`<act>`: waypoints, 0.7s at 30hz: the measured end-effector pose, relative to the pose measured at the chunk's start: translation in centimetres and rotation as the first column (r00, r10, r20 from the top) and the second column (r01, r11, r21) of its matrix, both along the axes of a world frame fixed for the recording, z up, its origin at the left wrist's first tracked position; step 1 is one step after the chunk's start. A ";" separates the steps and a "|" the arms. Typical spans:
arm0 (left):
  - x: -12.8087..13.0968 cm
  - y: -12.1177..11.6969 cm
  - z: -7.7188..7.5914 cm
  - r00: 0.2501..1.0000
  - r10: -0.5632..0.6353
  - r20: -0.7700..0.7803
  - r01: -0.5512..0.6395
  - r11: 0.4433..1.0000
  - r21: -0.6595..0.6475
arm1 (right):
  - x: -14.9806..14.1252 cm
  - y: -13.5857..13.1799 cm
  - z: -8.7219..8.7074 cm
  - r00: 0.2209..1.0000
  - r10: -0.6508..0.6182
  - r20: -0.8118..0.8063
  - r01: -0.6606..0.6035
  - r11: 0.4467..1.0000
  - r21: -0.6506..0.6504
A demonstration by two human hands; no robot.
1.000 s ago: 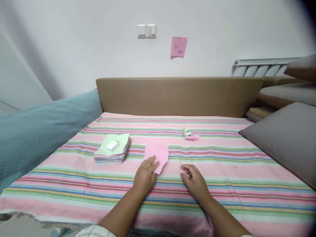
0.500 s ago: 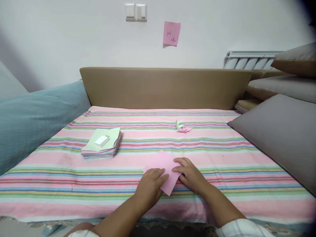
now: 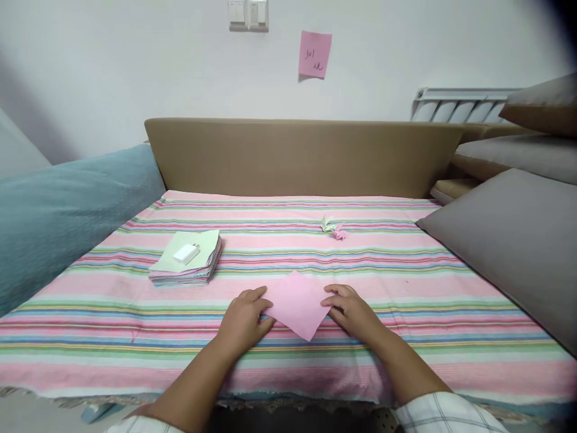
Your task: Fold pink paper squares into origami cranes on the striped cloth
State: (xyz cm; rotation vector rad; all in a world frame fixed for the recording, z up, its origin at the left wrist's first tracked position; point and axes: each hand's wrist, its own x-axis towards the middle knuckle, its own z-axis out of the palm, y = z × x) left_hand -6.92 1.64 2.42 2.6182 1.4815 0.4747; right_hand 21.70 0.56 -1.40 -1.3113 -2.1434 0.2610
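A square sheet of pink paper (image 3: 297, 305) lies on the striped cloth in front of me, turned so its corners point to the sides, away and towards me. My left hand (image 3: 246, 319) grips its left corner, the fingers on top and the thumb stretched along the near edge. On the opposite side, my right hand (image 3: 354, 313) has the right corner between its fingers, with the thumb partly hidden. Farther back sit two small folded paper figures, a pale green one (image 3: 327, 225) and a pink one (image 3: 339, 233), close together.
To the left, a stack of coloured paper (image 3: 202, 273) bears a white charger plug (image 3: 186, 254). Grey cushions (image 3: 509, 234) are piled on the right. A brown backrest (image 3: 297, 159) stands behind the striped cloth (image 3: 112, 337), with a blue-covered armrest (image 3: 76, 216) at left.
My left hand has slid leftwards off the middle of the pink paper to its left corner. The right hand stays at the right corner. The view has tilted slightly down.
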 end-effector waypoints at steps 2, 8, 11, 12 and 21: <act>-0.2 0.2 0.1 1.000 0.000 0.003 0.000 1.000 0.009 | 0.1 0.1 -0.1 1.000 0.000 -0.006 0.000 1.000 0.009; -0.5 0.4 0.2 0.999 -0.051 0.009 0.051 0.998 0.034 | 0.5 0.3 -0.3 1.000 0.012 -0.003 -0.012 1.000 -0.006; -0.6 0.5 0.3 0.999 -0.047 0.004 0.047 0.999 0.010 | 0.5 0.3 -0.1 1.000 0.006 0.000 -0.006 0.999 -0.041; -0.6 0.5 0.4 0.999 -0.039 0.004 0.039 0.999 -0.003 | 0.5 0.2 0.1 1.000 0.001 0.003 -0.001 0.998 -0.057; -0.7 1.1 0.5 0.990 0.067 0.121 -0.059 0.995 -0.075 | 0.0 -0.1 1.2 0.996 -0.082 -0.021 0.076 0.978 -0.195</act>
